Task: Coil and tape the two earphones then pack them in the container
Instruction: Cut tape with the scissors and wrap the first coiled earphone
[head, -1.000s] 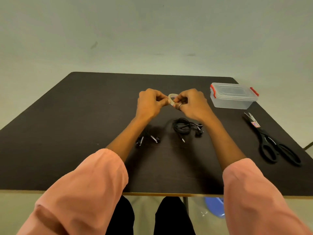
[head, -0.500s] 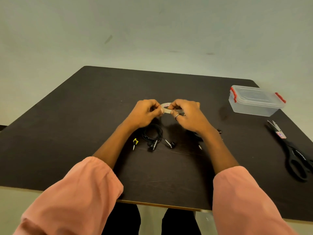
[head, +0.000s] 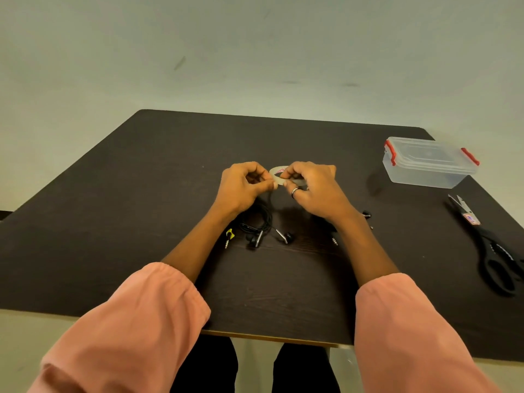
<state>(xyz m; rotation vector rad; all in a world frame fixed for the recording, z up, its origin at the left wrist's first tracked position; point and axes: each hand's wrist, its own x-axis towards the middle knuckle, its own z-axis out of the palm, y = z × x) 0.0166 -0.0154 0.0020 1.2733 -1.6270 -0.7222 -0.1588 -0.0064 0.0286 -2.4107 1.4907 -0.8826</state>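
Note:
A small roll of clear tape (head: 277,173) is held up above the middle of the dark table (head: 113,211). My right hand (head: 314,188) grips the roll, and my left hand (head: 243,185) pinches its near edge with thumb and fingertips. Beneath my left wrist lies a coiled black earphone (head: 259,226) with a yellow-marked plug. The second black earphone (head: 366,214) is mostly hidden under my right wrist; only an earbud and its plug show. The clear container (head: 428,163) with red latches stands shut at the far right.
Black scissors (head: 487,245) lie at the table's right edge, near the container. The table's near edge runs just in front of my sleeves.
The view has swung left, so everything has slid right in the frame. The left earphone coil has come out from under my left arm, and my right wrist now covers the other one. Both hands stay on the tape.

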